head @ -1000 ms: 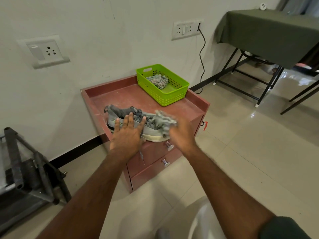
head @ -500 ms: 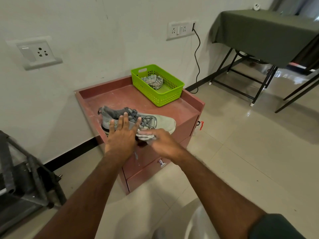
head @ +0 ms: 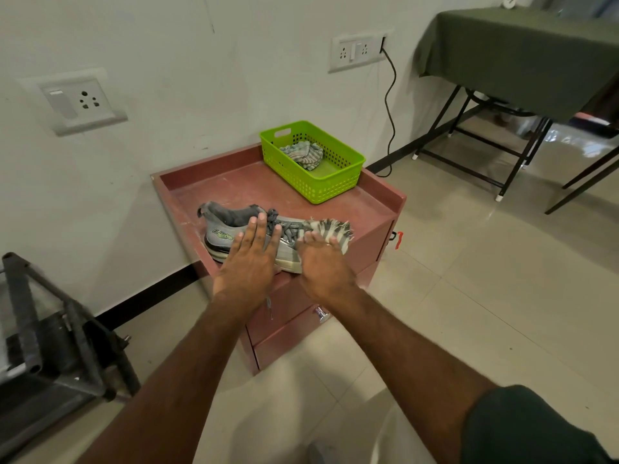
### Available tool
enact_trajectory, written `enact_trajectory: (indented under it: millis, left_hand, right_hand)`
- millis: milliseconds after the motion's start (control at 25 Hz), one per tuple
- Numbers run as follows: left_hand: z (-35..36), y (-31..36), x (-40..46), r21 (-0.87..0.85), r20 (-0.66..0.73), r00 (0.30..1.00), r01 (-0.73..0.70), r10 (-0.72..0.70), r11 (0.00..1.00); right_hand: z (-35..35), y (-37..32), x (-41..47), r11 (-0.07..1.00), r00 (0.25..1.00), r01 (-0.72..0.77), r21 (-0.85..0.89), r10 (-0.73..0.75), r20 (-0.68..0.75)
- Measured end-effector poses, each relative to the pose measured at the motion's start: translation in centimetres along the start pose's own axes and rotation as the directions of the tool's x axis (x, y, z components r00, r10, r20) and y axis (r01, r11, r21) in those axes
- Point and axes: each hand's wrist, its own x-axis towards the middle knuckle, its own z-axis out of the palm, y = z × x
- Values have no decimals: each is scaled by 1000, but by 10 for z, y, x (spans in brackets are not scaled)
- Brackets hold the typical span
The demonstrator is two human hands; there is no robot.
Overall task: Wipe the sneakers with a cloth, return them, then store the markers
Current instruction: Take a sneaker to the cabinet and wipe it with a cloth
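Against the white wall stood a low reddish cabinet [head: 234, 187] with a raised rim round its top and 2 drawers in its front. On the near part of that top lay 1 grey sneaker [head: 234, 231], on its sole, heel toward the left and toe toward the right, its laces loose over the tongue. The person's left hand [head: 249, 262] lay flat on the sneaker's near side, fingers straight and spread, the fingertips up at the laces; it pressed on the shoe and gripped nothing. The right hand [head: 323, 262] was over the toe with a striped, frayed cloth [head: 330, 229] under it; the fingers lay nearly straight on the cloth, pressing it against the toe, and the cloth's fringe stuck out beyond the fingertips. Whether the thumb was tucked round the cloth I could not tell.

At the back right corner of the cabinet top sat a green plastic basket [head: 330, 187] with a second crumpled striped rag [head: 303, 155] inside it, well apart from the sneaker. A black cable [head: 390, 105] ran down the wall from a switch plate [head: 355, 51] behind the basket. Off to the right stood a folding table under a dark green cover [head: 516, 55], and to the left a black metal frame [head: 50, 346] on the tiled floor.
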Motion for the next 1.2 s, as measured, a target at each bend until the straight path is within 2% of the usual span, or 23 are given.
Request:
enact_trajectory:
  millis: [40, 120, 160, 200, 280, 320, 360, 440, 520, 640, 680, 720, 760, 800, 840, 880, 920, 960, 1000, 1040, 1080, 1160, 1200]
  left_hand:
    - [-1, 0, -1, 2, -1, 1000, 6, -6, 1000]
    - [-2, 1, -1, -10, -6, 1000, 17, -17, 1000]
    - [-2, 1, 1, -18, -12, 1000, 19, -19, 1000]
    - [-2, 1, 1, -23, -20, 1000, 22, -23, 999]
    - [-3, 2, 1, -33, -31, 999, 14, -15, 999]
    - [-2, 3, 0, -35, -25, 1000, 11, -12, 999]
    - [-2, 2, -2, -32, -18, 1000, 16, -17, 999]
    - [-2, 1, -1, -10, -10, 1000, 16, -17, 1000]
    - [-4, 1, 0, -3, 6, 1000, 21, -21, 1000]
    - [-5, 0, 1, 8, 34, 999, 32, -32, 999]
    - [-5, 0, 0, 12, 39, 999, 35, -36, 999]
    - [-6, 0, 0, 17, 41, 999, 33, -34, 999]
    - [-6, 1, -1, 19, 37, 999, 31, -31, 999]
    - [-7, 2, -1, 16, 34, 999, 32, -32, 999]
    - [-8, 2, -1, 11, 33, 999, 37, -38, 999]
    - [-9, 2, 0, 3, 32, 999, 43, -43, 999]
    - [-8, 1, 0, -2, 34, 999, 42, -41, 999]
    - [-8, 1, 0, -6, 35, 999, 38, -37, 999]
    - [-7, 1, 0, -2, 36, 999, 34, -34, 999]
    - [-7, 2, -1, 6, 35, 999, 33, -33, 999]
    - [-6, 1, 0, 9, 34, 999, 34, -34, 999]
    - [-5, 0, 2, -7, 36, 998, 44, -44, 999]
    - [-5, 1, 2, -10, 38, 998, 44, -44, 999]
  right_hand:
    - [-2, -3, -6, 976, 1000, 1, 218, -5, 18]
    - [-12, -3, -18, 738, 997, -78, 670, 65, 44]
    - [-20, 1, -22, 623, 989, -73, 779, 148, -25]
    - [-28, 7, -21, 596, 957, -42, 802, 253, -139]
    - [-35, 32, -9, 738, 832, 17, 675, 364, -419]
    - [-34, 42, 0, 836, 805, 6, 549, 322, -498]
    - [-30, 45, 9, 914, 844, -24, 404, 236, -482]
    - [-23, 41, 21, 986, 968, -54, 156, 90, -233]
    - [-19, 27, 22, 999, 998, -48, 6, 48, -43]
    - [-19, 5, 5, 994, 999, -40, -106, 43, 25]
    - [-19, -1, -5, 999, 998, -8, -34, 10, 54]
    - [-20, -4, -13, 991, 997, 4, 132, -15, 79]
    - [-22, -3, -19, 926, 995, -40, 376, 1, 103]
    - [-28, 1, -23, 768, 991, -124, 628, 60, 123]
    - [-34, 9, -23, 581, 985, -160, 798, 147, 91]
    - [-37, 20, -21, 484, 965, -123, 866, 261, -9]
    - [-39, 31, -17, 542, 919, -69, 838, 361, -158]
    - [-39, 42, -13, 692, 860, -56, 720, 400, -317]
    - [-38, 46, -13, 830, 835, -79, 552, 358, -418]
    - [-36, 46, -13, 917, 877, -91, 388, 259, -406]
    - [-35, 41, -13, 964, 942, -98, 245, 170, -290]
    - [-35, 21, -16, 995, 995, -89, -48, 86, -54]
    - [-34, 9, -18, 990, 997, -72, -120, 73, 2]
